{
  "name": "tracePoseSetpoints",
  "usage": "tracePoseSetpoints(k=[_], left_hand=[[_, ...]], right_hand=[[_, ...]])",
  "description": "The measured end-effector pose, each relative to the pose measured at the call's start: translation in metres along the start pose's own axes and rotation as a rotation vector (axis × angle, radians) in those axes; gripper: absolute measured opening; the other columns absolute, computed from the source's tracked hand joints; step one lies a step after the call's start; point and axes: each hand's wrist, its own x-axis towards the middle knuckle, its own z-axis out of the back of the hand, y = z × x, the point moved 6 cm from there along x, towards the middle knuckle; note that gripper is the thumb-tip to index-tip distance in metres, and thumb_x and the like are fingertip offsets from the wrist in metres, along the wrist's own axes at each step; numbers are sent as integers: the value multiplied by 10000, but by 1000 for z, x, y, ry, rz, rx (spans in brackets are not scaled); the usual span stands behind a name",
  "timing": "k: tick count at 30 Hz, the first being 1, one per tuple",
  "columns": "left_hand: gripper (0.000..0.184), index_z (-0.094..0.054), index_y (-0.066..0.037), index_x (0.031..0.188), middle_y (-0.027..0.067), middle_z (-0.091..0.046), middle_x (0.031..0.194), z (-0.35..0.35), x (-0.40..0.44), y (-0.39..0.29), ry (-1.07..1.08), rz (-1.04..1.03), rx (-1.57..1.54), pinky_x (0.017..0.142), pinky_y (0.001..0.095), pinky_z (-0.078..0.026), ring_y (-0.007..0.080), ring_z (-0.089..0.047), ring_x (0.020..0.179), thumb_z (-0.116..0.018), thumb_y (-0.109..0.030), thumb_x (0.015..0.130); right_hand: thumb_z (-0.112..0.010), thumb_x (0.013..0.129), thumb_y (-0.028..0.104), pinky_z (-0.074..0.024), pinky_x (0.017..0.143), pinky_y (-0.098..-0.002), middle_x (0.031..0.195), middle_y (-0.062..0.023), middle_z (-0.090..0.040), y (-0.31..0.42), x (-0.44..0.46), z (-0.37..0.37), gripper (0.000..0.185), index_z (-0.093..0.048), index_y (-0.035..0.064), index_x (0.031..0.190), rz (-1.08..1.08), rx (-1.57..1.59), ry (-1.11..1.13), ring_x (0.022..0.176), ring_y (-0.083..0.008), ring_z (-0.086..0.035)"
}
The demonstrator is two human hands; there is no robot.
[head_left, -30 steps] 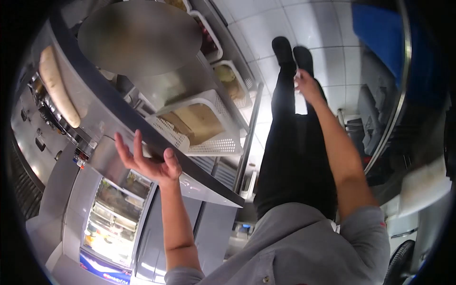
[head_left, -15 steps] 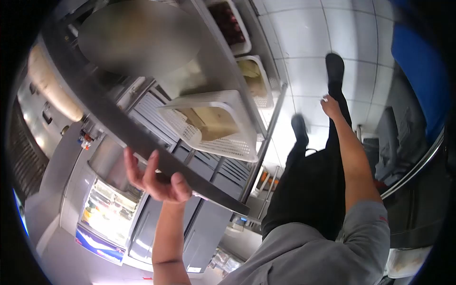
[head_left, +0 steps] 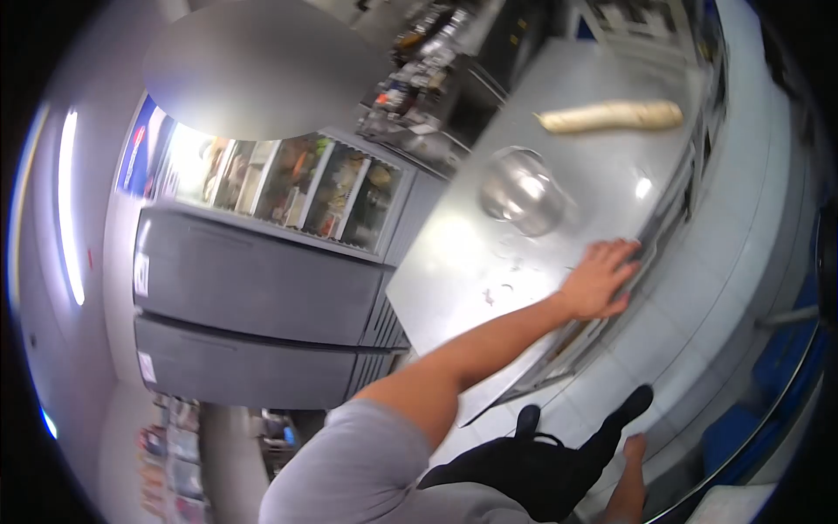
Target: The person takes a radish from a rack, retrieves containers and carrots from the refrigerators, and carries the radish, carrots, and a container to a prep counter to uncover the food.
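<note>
My left hand (head_left: 601, 279) is open, palm down with its fingers spread, at the front edge of a steel table (head_left: 436, 279). Nearest to it on the tabletop is a shiny round metal vessel (head_left: 524, 194). Beyond that lies a long, pale root vegetable (head_left: 611, 117). Low in the view, beside my leg, my right hand (head_left: 635, 447) hangs with its fingers curled. Whatever it holds, if anything, is too small and blurred to make out.
A grey fridge (head_left: 253, 279) and a lit glass-front display with food (head_left: 305, 188) stand to the left. Bottles and jars (head_left: 423, 52) crowd the back. Blue objects (head_left: 742, 441) are at the lower right, beyond the white tiled floor (head_left: 698, 297). Packaged goods (head_left: 179, 463) stand at the lower left.
The view has swung round to the table. The white baskets have left the view. My left hand, raised before with bent fingers, is now palm down at the table's edge; my right hand stays low.
</note>
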Motion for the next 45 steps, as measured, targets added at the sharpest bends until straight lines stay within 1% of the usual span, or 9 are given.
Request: tracePoseSetpoints(k=[14,19,21,23,24,25,29,34,45], left_hand=[[327,-611,-82,1149,189,-464,1410,121,-411,-140,-334,18,-520,1049,483,-370,361,-443,1305,-671,-135,832],[425,-618,-110,1223,163,-562,1325,21,-770,-21,160,752,-287,1034,477,-405,355,-496,1250,-657,-318,855],[520,-551,-128,1339,151,-539,1361,34,-949,-22,714,2015,-319,1052,581,-354,392,-481,1271,-629,-343,873],[542,-496,-38,1351,162,-369,1508,62,-1082,-54,193,2706,-208,923,729,-350,529,-434,1252,-565,-351,914],[460,-578,-21,1247,182,-476,1415,80,-1087,-69,-9,2725,-194,970,614,-411,451,-485,1234,-541,-358,935],[429,-604,-27,1205,190,-525,1341,58,-1089,-56,176,2468,-256,965,569,-434,431,-517,1193,-532,-358,942],[434,-700,-56,1049,211,-685,1040,34,-990,-47,175,1358,-195,937,445,-498,383,-634,1015,-627,-446,873],[335,-696,-69,1068,204,-584,1257,79,-844,-66,-352,1369,-532,1042,417,-418,350,-537,1201,-689,-327,852],[380,-630,-32,1191,151,-659,1136,249,-1035,240,-1132,1581,-307,913,386,-507,286,-635,1056,-709,-176,848]], right_hand=[[-523,928,238,-476,460,-456,785,-147,-591,-53,-214,-48,284,-528,92,1171,-552,689,-114,563,-279,-590],[-485,928,312,-494,688,-518,861,-138,-563,9,-305,-119,293,-510,107,1137,-507,537,295,730,-309,-570],[-437,940,335,-480,774,-528,894,-128,-546,34,-312,-125,287,-501,112,1108,-442,503,417,816,-321,-555],[-389,952,359,-465,860,-537,928,-118,-529,34,-289,-129,292,-493,117,1079,-354,540,622,902,-333,-540],[-365,958,371,-458,903,-542,944,-113,-521,25,-269,-138,300,-488,120,1065,-222,832,1187,946,-340,-533],[-429,952,403,-488,855,-498,939,-106,-596,67,-286,-107,349,-559,99,1065,-377,459,620,871,-268,-586],[-600,877,461,-533,688,-363,782,-86,-711,240,-272,-111,386,-727,105,957,184,-349,599,731,-183,-675],[-493,946,475,-531,698,-322,806,-40,-729,509,-290,-187,424,-727,122,919,825,-486,886,742,-176,-680],[-610,928,268,-514,646,-307,954,-80,-720,960,-292,-360,267,-683,69,1089,1107,-419,687,669,-126,-586]])
